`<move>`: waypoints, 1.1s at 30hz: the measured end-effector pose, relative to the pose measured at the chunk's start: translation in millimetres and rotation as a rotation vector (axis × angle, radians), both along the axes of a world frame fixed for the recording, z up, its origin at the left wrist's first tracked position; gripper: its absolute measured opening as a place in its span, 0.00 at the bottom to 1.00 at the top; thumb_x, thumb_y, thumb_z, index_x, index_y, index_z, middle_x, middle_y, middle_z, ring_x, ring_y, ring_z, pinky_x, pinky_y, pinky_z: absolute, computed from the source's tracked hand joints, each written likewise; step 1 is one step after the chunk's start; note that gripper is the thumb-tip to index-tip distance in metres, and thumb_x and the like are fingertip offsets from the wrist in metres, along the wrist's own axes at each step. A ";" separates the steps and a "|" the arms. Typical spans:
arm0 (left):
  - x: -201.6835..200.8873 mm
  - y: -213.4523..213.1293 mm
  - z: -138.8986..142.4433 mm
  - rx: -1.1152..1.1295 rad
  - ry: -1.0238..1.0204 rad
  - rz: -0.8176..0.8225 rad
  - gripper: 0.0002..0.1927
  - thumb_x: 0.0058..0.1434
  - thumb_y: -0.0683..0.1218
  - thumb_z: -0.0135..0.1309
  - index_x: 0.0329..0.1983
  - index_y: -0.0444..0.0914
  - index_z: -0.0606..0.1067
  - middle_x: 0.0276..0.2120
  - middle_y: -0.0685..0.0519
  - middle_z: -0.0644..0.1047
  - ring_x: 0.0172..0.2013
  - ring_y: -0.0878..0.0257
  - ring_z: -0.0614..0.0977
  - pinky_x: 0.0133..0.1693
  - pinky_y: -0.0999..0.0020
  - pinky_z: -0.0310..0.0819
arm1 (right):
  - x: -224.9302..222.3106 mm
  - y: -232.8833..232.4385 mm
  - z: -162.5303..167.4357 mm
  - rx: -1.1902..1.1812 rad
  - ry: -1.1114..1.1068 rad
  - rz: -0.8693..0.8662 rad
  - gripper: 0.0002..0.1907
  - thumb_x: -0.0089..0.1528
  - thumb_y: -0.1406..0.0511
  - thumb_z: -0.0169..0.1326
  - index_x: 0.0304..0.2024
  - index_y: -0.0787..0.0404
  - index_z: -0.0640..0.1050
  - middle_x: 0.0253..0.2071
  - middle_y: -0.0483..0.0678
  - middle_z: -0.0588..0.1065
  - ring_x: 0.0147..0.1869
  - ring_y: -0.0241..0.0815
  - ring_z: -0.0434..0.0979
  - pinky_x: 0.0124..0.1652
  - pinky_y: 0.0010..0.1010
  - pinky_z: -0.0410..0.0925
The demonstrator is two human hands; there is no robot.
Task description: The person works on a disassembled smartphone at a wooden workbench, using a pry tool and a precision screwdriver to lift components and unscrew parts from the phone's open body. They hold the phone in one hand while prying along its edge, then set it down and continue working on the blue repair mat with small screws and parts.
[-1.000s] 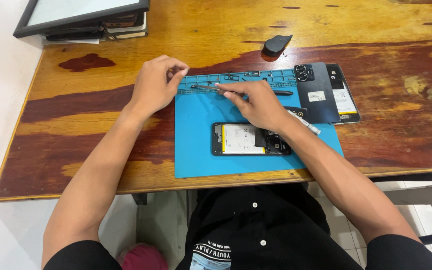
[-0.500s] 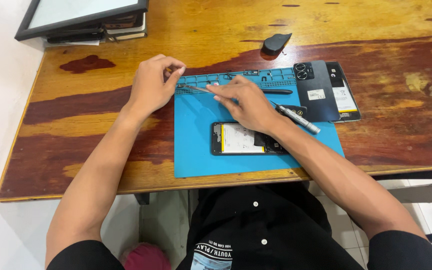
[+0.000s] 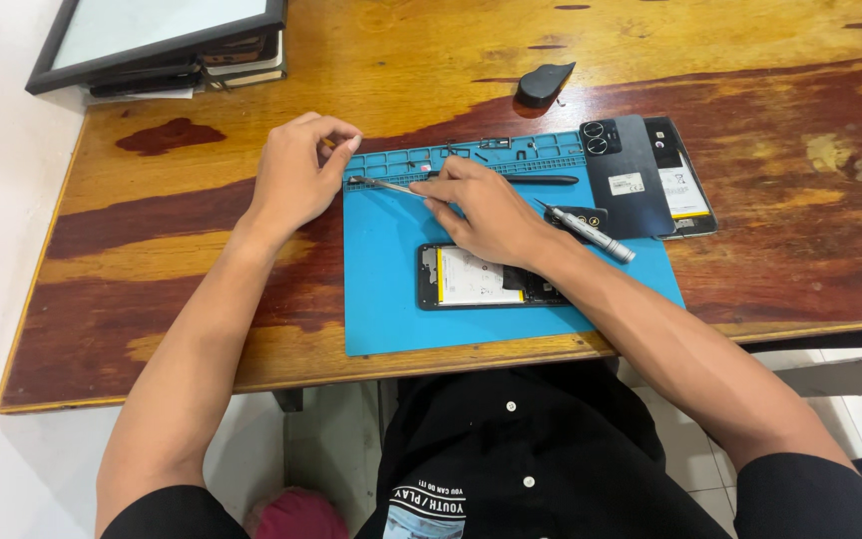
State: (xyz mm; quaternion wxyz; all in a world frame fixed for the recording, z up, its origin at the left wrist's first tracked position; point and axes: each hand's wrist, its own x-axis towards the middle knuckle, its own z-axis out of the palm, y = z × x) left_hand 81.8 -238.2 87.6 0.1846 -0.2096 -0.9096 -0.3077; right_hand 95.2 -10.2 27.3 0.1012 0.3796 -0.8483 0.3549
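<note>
A thin metal tool, seemingly tweezers (image 3: 383, 185), lies across the far part of the blue mat (image 3: 391, 299), just under the mat's ridged tray strip (image 3: 471, 157) of small parts. The right hand (image 3: 486, 210) rests on the mat with its fingertips (image 3: 431, 195) pinched on the near end of that tool, so its grip is closed on the tweezers. The left hand (image 3: 296, 175) sits at the mat's far left corner, thumb and forefinger pressed together at the tips; whether they hold some small part cannot be told.

Just nearer than the right hand, an opened phone (image 3: 486, 276) lies on the mat with its pale battery facing up, partly covered by the right wrist. A slim silver screwdriver (image 3: 591, 233) lies slanted just right of the wrist, beside a small black piece (image 3: 581, 215). At the mat's far right corner rests a dark phone back cover (image 3: 623, 175), and touching its right side a second flat panel (image 3: 682, 180), partly off the mat.

The mat lies along the near edge of the wooden counter (image 3: 152, 240). A black rounded object (image 3: 543, 84) sits beyond the mat, and at the far left corner a framed panel (image 3: 152, 35) lies on stacked books (image 3: 241, 62)
</note>
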 end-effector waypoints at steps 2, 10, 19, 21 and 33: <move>0.2 0.0 0.0 0.006 0.000 -0.006 0.06 0.67 0.43 0.59 0.43 0.37 0.83 0.35 0.49 0.81 0.31 0.60 0.81 0.35 0.65 0.75 | 0.7 0.6 0.3 -0.051 -0.001 0.012 0.17 0.63 0.74 0.55 0.56 0.66 0.79 0.39 0.54 0.73 0.41 0.49 0.75 0.41 0.37 0.69; 0.8 0.2 -1.0 0.028 0.003 -0.040 0.06 0.67 0.43 0.60 0.43 0.35 0.82 0.35 0.47 0.81 0.33 0.59 0.81 0.36 0.65 0.75 | 1.4 0.1 -0.9 -0.129 0.124 -0.155 0.12 0.64 0.73 0.58 0.49 0.65 0.83 0.37 0.53 0.76 0.38 0.51 0.78 0.38 0.39 0.69; 3.1 3.1 -1.8 0.012 -0.019 -0.045 0.07 0.66 0.43 0.61 0.43 0.35 0.83 0.34 0.47 0.81 0.32 0.59 0.81 0.36 0.65 0.75 | -16.9 41.4 19.7 -0.102 0.008 -0.338 0.09 0.62 0.69 0.61 0.44 0.64 0.84 0.37 0.53 0.79 0.32 0.48 0.77 0.35 0.38 0.70; 3.6 3.0 -1.7 0.007 -0.016 -0.048 0.07 0.66 0.43 0.61 0.43 0.35 0.83 0.34 0.47 0.81 0.33 0.59 0.81 0.37 0.65 0.75 | -19.4 52.8 24.4 -0.119 0.006 -0.345 0.08 0.61 0.69 0.62 0.44 0.64 0.85 0.36 0.52 0.79 0.31 0.44 0.76 0.34 0.36 0.70; 1.9 3.8 -5.1 -0.013 -0.059 -0.044 0.07 0.66 0.43 0.61 0.44 0.36 0.83 0.35 0.47 0.82 0.33 0.60 0.82 0.37 0.66 0.76 | -35.4 120.7 34.3 -0.420 -0.240 -0.383 0.10 0.65 0.72 0.58 0.49 0.64 0.81 0.33 0.43 0.76 0.36 0.28 0.74 0.34 0.23 0.67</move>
